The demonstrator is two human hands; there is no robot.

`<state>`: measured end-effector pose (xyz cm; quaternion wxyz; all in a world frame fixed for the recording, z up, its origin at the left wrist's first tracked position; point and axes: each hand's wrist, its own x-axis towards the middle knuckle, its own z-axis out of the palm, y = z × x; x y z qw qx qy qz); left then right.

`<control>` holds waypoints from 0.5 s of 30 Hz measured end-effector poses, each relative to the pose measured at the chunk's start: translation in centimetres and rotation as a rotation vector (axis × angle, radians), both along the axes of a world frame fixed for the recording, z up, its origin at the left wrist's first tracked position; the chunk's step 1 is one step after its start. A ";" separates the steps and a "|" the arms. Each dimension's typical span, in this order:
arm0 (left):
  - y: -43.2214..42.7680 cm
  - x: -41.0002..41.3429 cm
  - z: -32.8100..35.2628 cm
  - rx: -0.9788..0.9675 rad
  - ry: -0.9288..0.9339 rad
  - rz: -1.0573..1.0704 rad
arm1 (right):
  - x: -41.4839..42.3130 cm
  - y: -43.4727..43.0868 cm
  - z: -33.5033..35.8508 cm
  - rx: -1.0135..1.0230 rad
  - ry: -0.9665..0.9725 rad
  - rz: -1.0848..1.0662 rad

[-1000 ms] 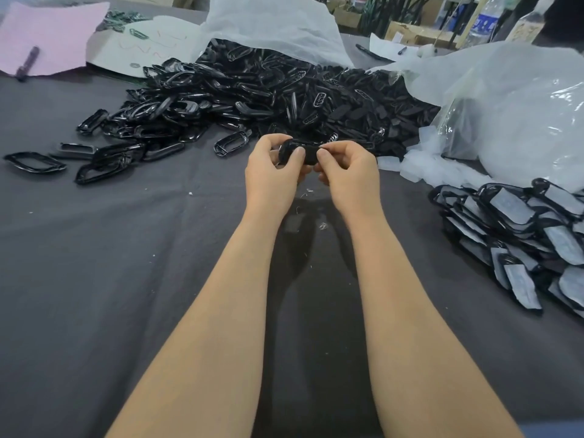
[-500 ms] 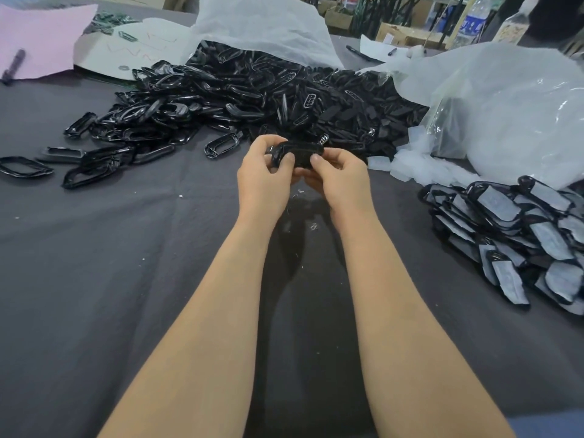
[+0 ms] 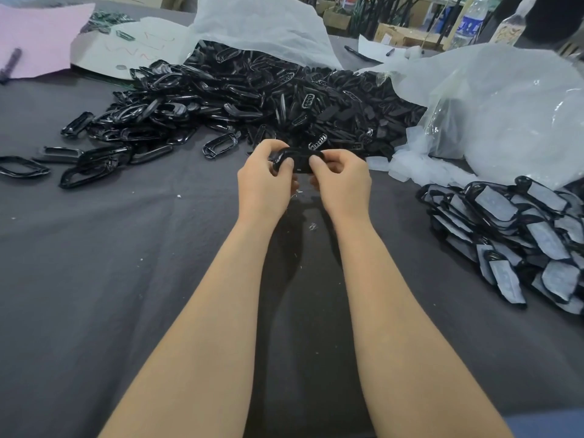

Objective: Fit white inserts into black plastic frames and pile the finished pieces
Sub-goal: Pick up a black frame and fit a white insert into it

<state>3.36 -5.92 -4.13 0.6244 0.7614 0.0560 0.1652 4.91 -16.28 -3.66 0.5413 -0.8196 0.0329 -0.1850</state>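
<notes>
Both hands are up off the dark grey surface (image 3: 94,279), dead centre, and they share one black frame (image 3: 300,160) between them. The left hand (image 3: 264,184) curls round the frame's left end, thumb pressing on top. The right hand (image 3: 344,184) pinches the right end, thumb tip on the upper edge. Whether a white insert sits inside it I cannot tell, because the fingers hide the middle. Just behind the hands sprawls the big heap of bare frames (image 3: 252,96), spilling from under a white bag (image 3: 262,23), with a few strays trailing off to the left. Over on the right lies the pile of finished pieces (image 3: 521,235), each showing a pale panel in a black rim. Between heap and pile, loose white inserts (image 3: 420,167) lie at the foot of a clear plastic bag (image 3: 505,105). Far left is a pink sheet (image 3: 38,36) with a pen (image 3: 11,63) on it, and a water bottle (image 3: 469,23) stands at the back.
</notes>
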 end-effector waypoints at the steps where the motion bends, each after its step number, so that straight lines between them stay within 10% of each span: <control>1: 0.0 0.0 0.0 -0.052 0.004 -0.002 | 0.1 -0.3 0.1 -0.049 -0.012 -0.037; 9: -0.2 0.2 -0.1 -0.221 -0.005 0.057 | 1.4 -3.9 -0.8 -0.660 0.367 -0.248; 15: -0.1 0.3 -0.1 -0.233 -0.009 0.052 | 3.0 -3.7 -0.9 -0.705 0.529 -0.235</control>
